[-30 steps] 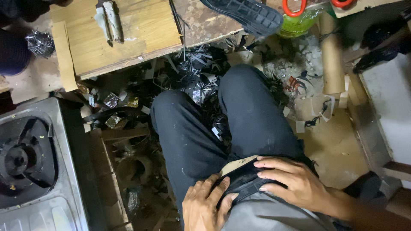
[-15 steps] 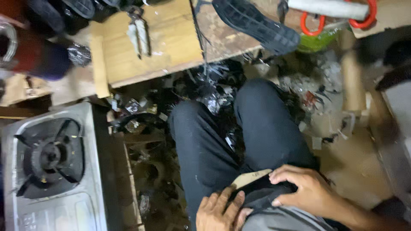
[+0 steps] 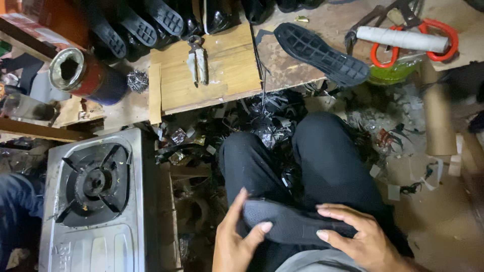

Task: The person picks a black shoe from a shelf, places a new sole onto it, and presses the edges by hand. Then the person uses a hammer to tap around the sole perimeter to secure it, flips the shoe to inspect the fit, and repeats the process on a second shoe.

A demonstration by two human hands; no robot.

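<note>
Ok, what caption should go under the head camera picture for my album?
Both hands, left hand and right hand, hold a black shoe sole on the lap, near a gas stove and a cluttered wooden workbench.

Lighting is dim and warm, strongest on the wooden board (image 3: pixel 212 70) and workbench (image 3: pixel 322 30) at the top. The floor scraps (image 3: pixel 262 121) between bench and knees lie in deep shadow. The gas stove (image 3: pixel 93 201) shows soft grey sheen without hard glare. Focus is fair at centre; the corners darken and soften, with mild wide-angle stretch.
</note>
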